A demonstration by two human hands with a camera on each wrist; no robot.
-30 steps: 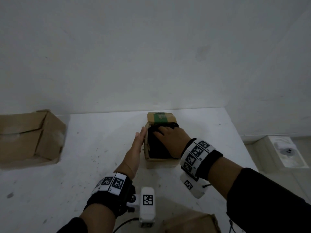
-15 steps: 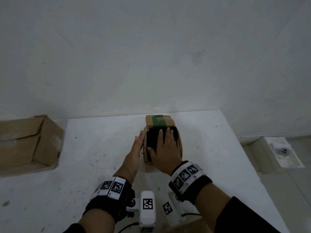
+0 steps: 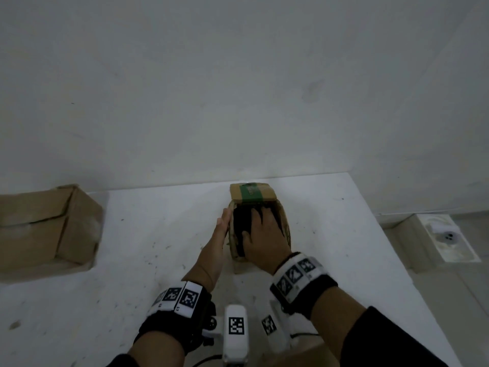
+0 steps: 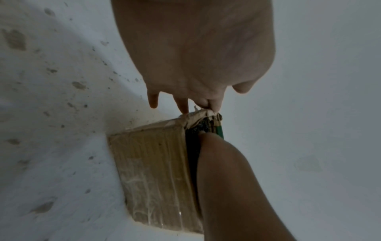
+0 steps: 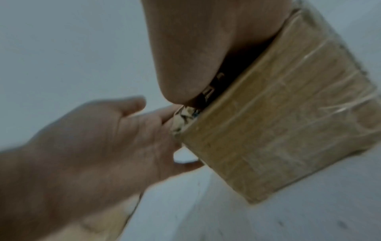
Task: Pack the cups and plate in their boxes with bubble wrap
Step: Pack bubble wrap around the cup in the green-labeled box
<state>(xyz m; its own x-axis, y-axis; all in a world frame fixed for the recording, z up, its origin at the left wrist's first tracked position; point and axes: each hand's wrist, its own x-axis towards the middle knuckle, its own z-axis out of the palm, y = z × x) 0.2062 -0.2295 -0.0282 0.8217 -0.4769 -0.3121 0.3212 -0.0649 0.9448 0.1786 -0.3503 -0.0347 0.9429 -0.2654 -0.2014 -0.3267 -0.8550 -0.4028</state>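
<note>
Right hand (image 3: 267, 241) lies flat, grip open, on black wrap inside the taped cardboard box (image 3: 260, 229); left hand (image 3: 217, 242), fingers straight, braces its side.

Two hands (image 3: 214, 245), three cardboard boxes (image 3: 260, 193), one white table (image 3: 158, 234), one floor outlet (image 3: 447, 235)

white table (image 3: 132, 260) — speckled | white wall (image 3: 238, 88) | floor socket (image 3: 447, 238)

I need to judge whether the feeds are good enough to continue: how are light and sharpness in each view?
Head view: dim and greyish but sharp; the small box opening reads only as black under the right hand. Left wrist view: fairly sharp, wide-angle stretched, box interior dark. Right wrist view: blurred, worst on the left hand; tape glare on the box side.
</note>
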